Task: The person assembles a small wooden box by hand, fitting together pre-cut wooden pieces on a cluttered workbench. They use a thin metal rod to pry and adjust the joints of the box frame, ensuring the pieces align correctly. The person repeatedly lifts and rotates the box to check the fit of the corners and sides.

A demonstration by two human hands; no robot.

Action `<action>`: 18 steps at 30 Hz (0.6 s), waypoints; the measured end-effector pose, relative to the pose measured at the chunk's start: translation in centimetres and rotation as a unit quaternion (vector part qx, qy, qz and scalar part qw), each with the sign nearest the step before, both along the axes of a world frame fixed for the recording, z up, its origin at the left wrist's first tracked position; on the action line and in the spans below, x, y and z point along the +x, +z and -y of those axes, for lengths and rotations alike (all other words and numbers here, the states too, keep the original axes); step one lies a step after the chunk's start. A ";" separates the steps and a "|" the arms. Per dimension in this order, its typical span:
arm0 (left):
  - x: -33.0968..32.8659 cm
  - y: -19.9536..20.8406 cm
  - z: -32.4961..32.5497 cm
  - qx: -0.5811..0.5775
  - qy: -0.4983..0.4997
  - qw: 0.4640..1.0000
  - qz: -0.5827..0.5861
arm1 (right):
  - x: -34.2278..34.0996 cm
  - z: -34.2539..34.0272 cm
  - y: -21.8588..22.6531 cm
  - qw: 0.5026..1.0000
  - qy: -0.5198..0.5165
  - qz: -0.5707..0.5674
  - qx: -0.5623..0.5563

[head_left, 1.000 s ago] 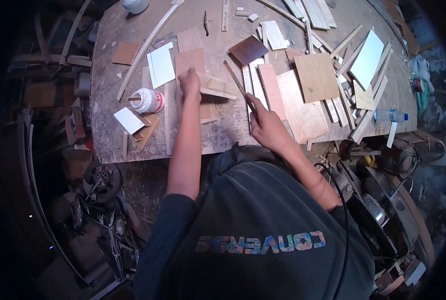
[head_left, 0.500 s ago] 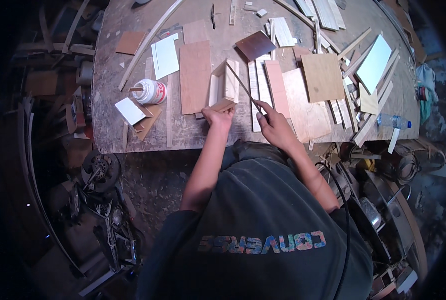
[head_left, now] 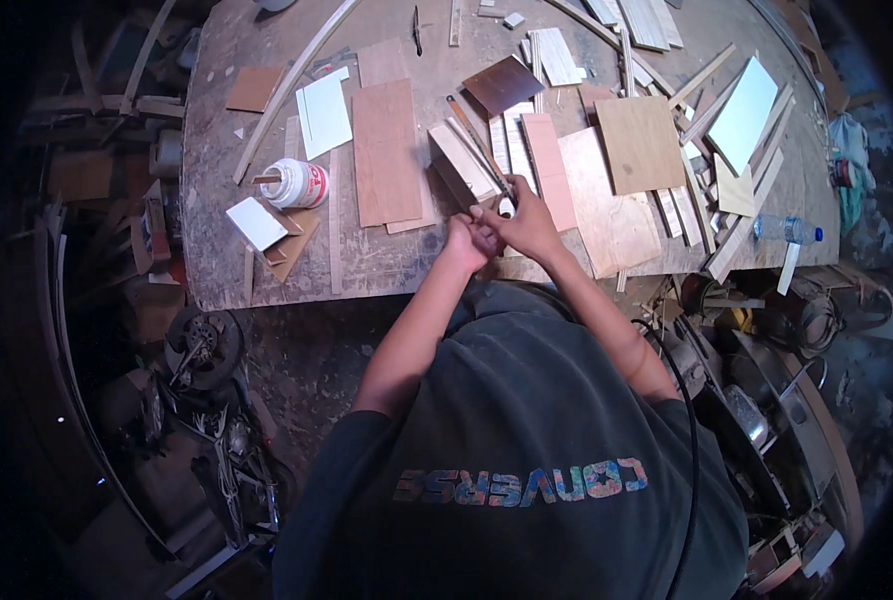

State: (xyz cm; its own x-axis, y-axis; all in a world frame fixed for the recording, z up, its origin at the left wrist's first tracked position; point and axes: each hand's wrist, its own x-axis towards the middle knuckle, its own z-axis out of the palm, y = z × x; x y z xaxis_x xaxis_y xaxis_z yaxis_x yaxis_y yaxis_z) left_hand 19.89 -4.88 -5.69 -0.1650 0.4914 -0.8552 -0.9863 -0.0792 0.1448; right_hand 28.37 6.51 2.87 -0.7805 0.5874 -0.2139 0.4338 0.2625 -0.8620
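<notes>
A small open wooden box point(head_left: 455, 172) tilts over the table in front of me. My left hand point(head_left: 473, 243) is closed at its near end, fingers curled around the lower corner. In my right hand point(head_left: 529, 222) is a long thin dark blade point(head_left: 477, 138), pointing away from me along the right side of the box. The right thumb and fingers meet the near end of the box, close to the left hand. What the left fingertips press on is partly hidden.
Left stands a white tub point(head_left: 297, 184) with a stick across its mouth, beside a small white-topped piece point(head_left: 257, 223). Plywood panels point(head_left: 385, 150), a pink strip point(head_left: 549, 170), a tan board point(head_left: 639, 145) and a plastic bottle point(head_left: 787, 230) lie around. A dark cable point(head_left: 695, 450) hangs right.
The box has turned and tilted leftward at its far end. My right hand has moved left and closer to my left hand, and the blade now runs beside the box.
</notes>
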 end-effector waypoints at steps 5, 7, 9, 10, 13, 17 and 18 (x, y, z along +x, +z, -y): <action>0.3 1.2 0.3 -0.129 -0.210 0.940 -0.236 | -0.1 -1.5 -0.4 0.999 -0.005 -0.034 0.015; 0.3 1.6 0.7 -0.197 -0.182 0.819 -0.507 | 0.3 -2.7 -1.9 0.997 0.009 -0.073 -0.016; -0.2 4.0 1.7 -0.311 -0.155 0.586 -0.732 | 0.9 -4.0 -2.7 0.994 0.038 -0.092 -0.054; -0.7 6.0 2.0 -0.333 -0.199 0.526 -0.757 | 1.2 -4.3 -3.2 0.990 0.052 -0.115 -0.055; -0.9 10.1 3.8 -0.319 -0.242 0.409 -0.820 | 0.9 -4.9 -1.8 0.961 0.050 -0.168 -0.214; -1.0 13.0 4.5 -0.317 -0.224 0.328 -0.861 | 0.3 -6.3 -1.3 0.961 0.089 -0.132 -0.228; -1.4 14.0 4.4 -0.296 -0.214 0.349 -0.863 | 0.3 -6.4 -1.0 0.963 0.105 -0.111 -0.220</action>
State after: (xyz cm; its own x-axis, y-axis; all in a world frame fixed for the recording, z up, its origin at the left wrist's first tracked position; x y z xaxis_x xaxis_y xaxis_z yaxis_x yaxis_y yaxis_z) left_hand 18.52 -9.24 8.34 -0.7060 0.6078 0.3636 0.7067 0.5703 0.4187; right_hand 28.62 12.89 1.90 -0.9271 0.3026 -0.2210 0.2037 -0.0882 -0.9751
